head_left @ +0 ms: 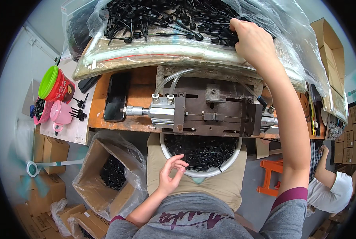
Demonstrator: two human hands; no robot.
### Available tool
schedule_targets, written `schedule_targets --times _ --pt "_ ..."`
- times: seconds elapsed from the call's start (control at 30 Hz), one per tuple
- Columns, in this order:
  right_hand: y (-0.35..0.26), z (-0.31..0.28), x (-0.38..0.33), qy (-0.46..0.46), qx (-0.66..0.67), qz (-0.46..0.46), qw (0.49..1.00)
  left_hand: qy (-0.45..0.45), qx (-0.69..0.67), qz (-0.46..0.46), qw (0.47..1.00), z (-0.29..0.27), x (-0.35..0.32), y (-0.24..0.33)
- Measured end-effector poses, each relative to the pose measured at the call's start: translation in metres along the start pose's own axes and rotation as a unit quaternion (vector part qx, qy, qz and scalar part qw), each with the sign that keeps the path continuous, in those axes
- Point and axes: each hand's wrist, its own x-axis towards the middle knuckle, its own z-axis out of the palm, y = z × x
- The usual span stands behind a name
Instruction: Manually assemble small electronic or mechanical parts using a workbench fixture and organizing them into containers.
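Observation:
My right hand (pixel 254 43) reaches up to the right part of a heap of thin black plastic parts with rounded ends (pixel 162 19). Its fingers are curled closed at the heap's edge, and what they hold is hidden. My left hand (pixel 171 173) hovers over my lap at the near left rim of a round white-rimmed basin (pixel 234 154). Its fingers are loosely bent and apart from the thumb, with nothing in them. More small black parts (pixel 200 149) fill the basin. Between heap and basin sits a dark metal clamping fixture (pixel 213 104) with silver air cylinders (pixel 162 112) at both sides.
Clear plastic sheeting (pixel 186 59) lies under the heap. A black phone (pixel 117 96), a red and green tub (pixel 56 84) and a pink cup (pixel 61 112) stand left. An open carton with black parts (pixel 88 163) is below. At right are an orange stool (pixel 271 175) and another person (pixel 333 191).

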Motion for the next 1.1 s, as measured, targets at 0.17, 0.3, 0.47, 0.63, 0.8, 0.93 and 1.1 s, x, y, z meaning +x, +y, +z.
schedule_targets --times 0.17,0.3,0.47,0.63,0.8,0.93,1.1 --pt "0.005 -0.002 -0.001 -0.007 0.0 -0.021 1.0 0.001 -0.004 -0.003 1.0 0.0 0.0 0.001" --pt "0.007 -0.016 -0.004 -0.043 0.048 -0.017 0.998 -0.016 0.017 0.0 1.0 -0.002 0.001 0.0" --pt "0.023 -0.025 -0.001 -0.049 0.149 0.045 0.987 -0.024 0.016 0.004 1.0 0.0 0.002 -0.001" --pt "0.046 -0.041 0.006 -0.141 0.289 0.17 0.931 -0.02 -0.005 0.005 1.0 0.002 0.001 0.001" --pt "0.062 -0.036 -0.005 -0.11 0.502 0.189 0.837 -0.035 0.012 0.017 0.999 0.005 0.002 0.002" --pt "0.06 -0.034 -0.011 -0.069 0.593 0.21 0.774 -0.055 0.014 0.029 0.998 0.004 0.002 0.002" --pt "0.068 -0.035 -0.018 0.016 0.647 0.218 0.73 -0.096 0.016 0.037 0.995 0.003 0.002 0.011"
